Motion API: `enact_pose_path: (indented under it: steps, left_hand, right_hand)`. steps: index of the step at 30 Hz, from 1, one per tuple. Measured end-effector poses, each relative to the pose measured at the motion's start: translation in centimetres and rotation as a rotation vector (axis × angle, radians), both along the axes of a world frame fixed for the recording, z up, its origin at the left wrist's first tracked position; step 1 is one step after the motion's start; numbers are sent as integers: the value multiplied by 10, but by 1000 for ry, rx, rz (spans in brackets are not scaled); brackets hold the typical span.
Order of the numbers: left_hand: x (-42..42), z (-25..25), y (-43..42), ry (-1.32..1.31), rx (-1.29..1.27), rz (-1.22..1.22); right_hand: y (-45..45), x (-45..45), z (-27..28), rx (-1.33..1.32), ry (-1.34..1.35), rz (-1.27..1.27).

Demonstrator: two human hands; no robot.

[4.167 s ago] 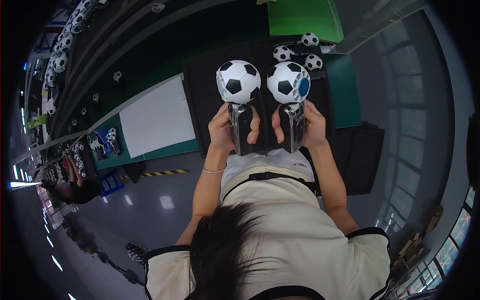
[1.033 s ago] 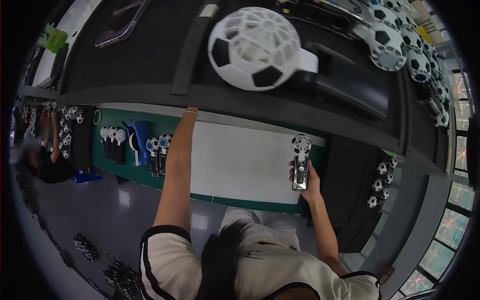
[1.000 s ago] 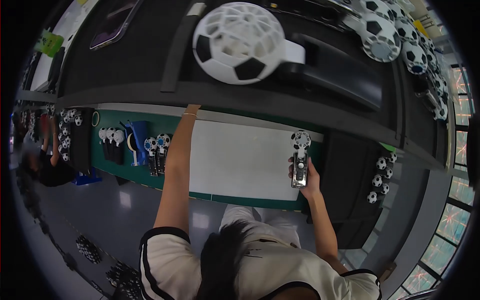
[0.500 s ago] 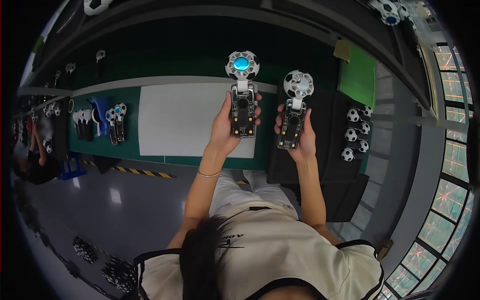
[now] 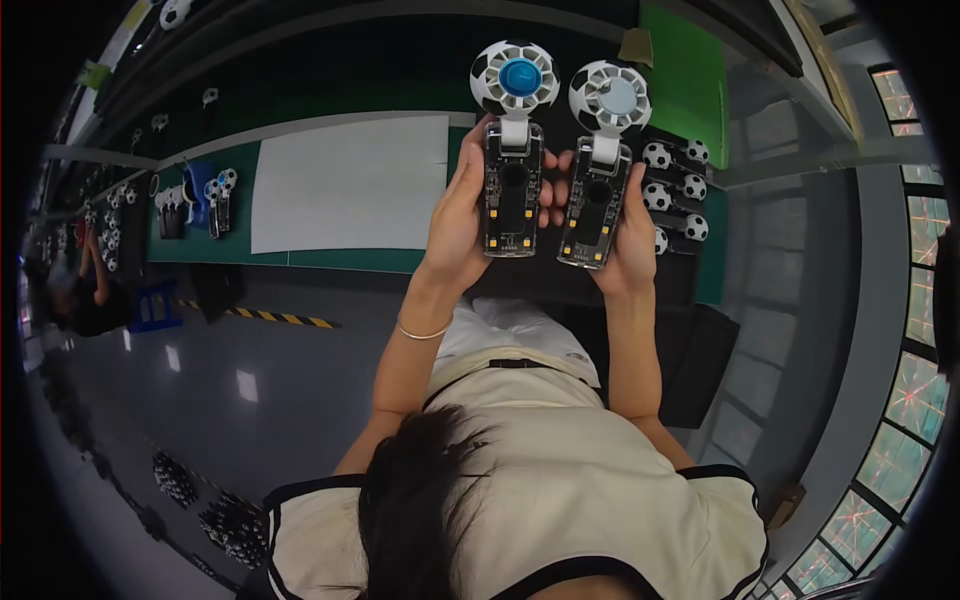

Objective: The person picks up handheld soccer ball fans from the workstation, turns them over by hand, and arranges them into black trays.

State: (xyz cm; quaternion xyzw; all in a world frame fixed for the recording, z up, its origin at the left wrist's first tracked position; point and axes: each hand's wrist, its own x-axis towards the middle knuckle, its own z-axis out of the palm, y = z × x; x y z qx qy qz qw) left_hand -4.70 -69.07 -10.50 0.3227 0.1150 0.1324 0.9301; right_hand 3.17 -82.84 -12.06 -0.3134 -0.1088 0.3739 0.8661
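Observation:
My left hand [image 5: 457,220] is wrapped around the clear-cased handle of a handheld fan [image 5: 513,190], its head patterned like a football with a blue centre. Closed around a second handheld fan [image 5: 598,205] of the same build is my right hand [image 5: 634,235]; that one has a pale whitish centre. Both fans are held upright side by side, heads away from me, with circuit boards and small yellow parts showing through the handles. The fingertips of my two hands nearly meet in the gap between the handles.
A white sheet [image 5: 350,190] covers part of the green bench. Several football-headed fans [image 5: 690,186] lie in rows at the right, near a green panel [image 5: 685,80]. More fans [image 5: 219,205] stand by a blue holder [image 5: 196,190] at the left. Another person [image 5: 90,300] is at the far left.
Both hands have come closer together, bringing the two fans side by side and nearer the camera. The view has shifted to the right. The left fan's centre looks a darker blue than before.

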Motion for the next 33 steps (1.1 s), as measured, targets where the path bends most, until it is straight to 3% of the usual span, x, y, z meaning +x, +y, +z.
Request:
enact_pose_path:
  steps: [4, 19, 23, 25, 27, 28, 30, 33]
  left_hand:
    - [-2, -3, -6, -32, -14, -141]
    - [27, -8, 5, -59, -12, -280]
    - [30, 1, 4, -80, 232, -212]
    - [31, 1, 0, -83, 328, -193]
    - [35, -11, -4, -104, 723, 76]
    - [36, -12, -5, -145, 749, 108]
    - [41, -18, -11, -160, 847, 164]
    - [47, -22, -24, -175, 919, 196]
  right_hand:
    - [-8, -5, 5, 32, -15, -46]
    - [-14, 7, -2, 104, 13, -63]
    - [-11, -1, 1, 123, 126, -116]
    - [-10, -5, 10, 19, 3, -224]
    - [-16, -2, 7, -12, -68, -272]
    - [-17, 0, 4, -1, -81, -268]
    - [-18, 1, 4, -244, -287, -489]
    - [-28, 7, 11, -250, -403, -495]
